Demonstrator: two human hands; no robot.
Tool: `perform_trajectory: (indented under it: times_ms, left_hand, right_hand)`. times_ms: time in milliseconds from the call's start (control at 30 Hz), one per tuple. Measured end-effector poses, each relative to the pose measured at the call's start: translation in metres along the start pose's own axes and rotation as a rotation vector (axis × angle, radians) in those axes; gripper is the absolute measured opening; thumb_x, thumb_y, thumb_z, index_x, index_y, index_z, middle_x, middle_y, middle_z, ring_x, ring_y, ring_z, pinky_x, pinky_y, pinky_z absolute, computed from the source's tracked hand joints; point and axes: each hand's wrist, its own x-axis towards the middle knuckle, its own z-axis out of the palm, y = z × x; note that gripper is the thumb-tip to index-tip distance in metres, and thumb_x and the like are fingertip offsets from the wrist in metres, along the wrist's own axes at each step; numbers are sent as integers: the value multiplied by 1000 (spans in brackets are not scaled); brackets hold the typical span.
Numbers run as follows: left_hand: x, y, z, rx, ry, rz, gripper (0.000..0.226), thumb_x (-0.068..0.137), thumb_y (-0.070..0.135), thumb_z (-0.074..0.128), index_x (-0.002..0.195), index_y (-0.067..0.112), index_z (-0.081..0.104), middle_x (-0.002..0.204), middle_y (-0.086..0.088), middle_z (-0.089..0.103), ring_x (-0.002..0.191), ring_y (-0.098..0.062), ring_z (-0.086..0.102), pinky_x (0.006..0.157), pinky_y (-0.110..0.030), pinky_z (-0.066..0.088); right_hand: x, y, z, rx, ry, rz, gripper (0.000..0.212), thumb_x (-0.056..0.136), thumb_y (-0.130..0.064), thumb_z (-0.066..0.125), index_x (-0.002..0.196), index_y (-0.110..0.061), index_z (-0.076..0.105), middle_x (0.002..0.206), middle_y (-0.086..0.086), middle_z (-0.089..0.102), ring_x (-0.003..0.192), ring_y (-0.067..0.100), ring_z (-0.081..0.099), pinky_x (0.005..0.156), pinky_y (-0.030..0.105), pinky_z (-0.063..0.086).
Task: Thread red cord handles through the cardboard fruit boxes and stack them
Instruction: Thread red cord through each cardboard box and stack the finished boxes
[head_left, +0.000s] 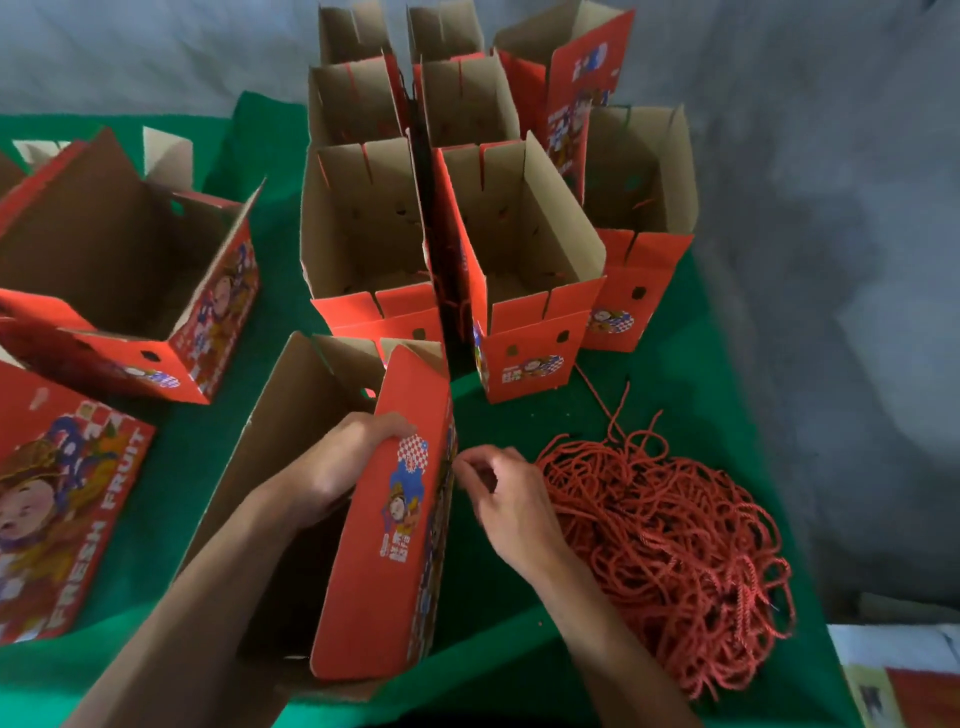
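Near centre on green cloth (691, 395): open box (363, 525), left hand (337, 467) inside it, fingers curled over the red side panel's top edge, gripping. Right hand (506, 499) just right of that panel, fingertips pinched together at its edge, cord in pinch not discernible; cord pile (670, 545) touching the hand's right side. Far: cluster of upright boxes (519, 270) packed close; left: open box on side (130, 270), flat box (57, 499) near left.

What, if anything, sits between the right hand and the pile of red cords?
Nothing visible does. The right hand is at the side of the box that the left hand grips, and the cord pile lies directly beside it on the green cloth.
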Motion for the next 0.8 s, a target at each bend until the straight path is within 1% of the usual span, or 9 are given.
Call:
perform_trajectory:
  times_ms: [100,133,233,300,400,433,500,600,800]
  left_hand:
    - [-7,2,3,59,-11,49,41,92,43,58,94,7,78,91,-16,77,75,-28,77,60,-28,60]
    - [-10,3,3,79,-14,56,42,95,42,56,97,5,76,89,-16,77,74,-27,76,60,-28,60]
    - [-15,6,8,158,-25,79,48,97,44,54,105,1,73,89,-15,78,75,-26,76,79,-39,62]
    - [-20,9,10,172,-43,97,64,95,64,48,107,7,74,93,-9,79,83,-23,77,88,-46,60]
    - [-29,10,12,92,-158,93,86,84,89,23,104,28,79,99,2,79,89,-16,76,72,-33,62]
    - [-32,10,14,79,-149,96,83,88,85,19,97,31,81,95,4,79,86,-14,76,64,-27,61]
    - [-32,8,20,205,-25,136,61,102,60,36,88,21,80,85,1,78,79,-17,76,58,-30,62]
    - [-28,1,30,496,128,277,16,101,20,59,104,14,74,93,-3,74,86,-18,72,76,-34,62]
    - [-29,-19,42,518,151,363,18,98,9,63,114,4,67,104,-13,72,97,-27,71,91,-47,57]
  right_hand:
    - [1,-6,11,-74,73,-17,14,103,-33,59,97,-29,71,90,-41,56,84,9,56,78,35,49]
    - [2,-6,14,-104,91,-16,14,103,-33,58,97,-29,71,87,-35,57,84,10,56,77,36,49]
    - [3,-9,17,-198,94,-33,19,102,-31,56,87,-29,67,72,-25,48,74,11,52,66,35,43]
    - [5,-16,17,-284,81,-98,26,99,-25,57,73,-27,58,59,-16,48,61,12,46,60,30,34]
    - [4,-27,15,-448,79,-165,26,100,-21,54,78,-17,66,75,2,69,71,28,58,66,41,43]
    - [2,-30,14,-487,83,-178,25,101,-20,52,83,-15,69,83,7,73,77,33,61,70,44,44]
    - [-1,-34,17,-504,89,-165,26,103,-19,49,91,-15,72,92,9,75,82,36,63,74,45,46]
    - [-7,-38,25,-440,91,-93,24,104,-18,47,106,-16,71,100,9,74,90,35,63,79,47,48]
    - [-6,-23,17,-303,37,1,26,100,-26,56,125,-24,65,107,5,74,102,30,65,84,46,52]
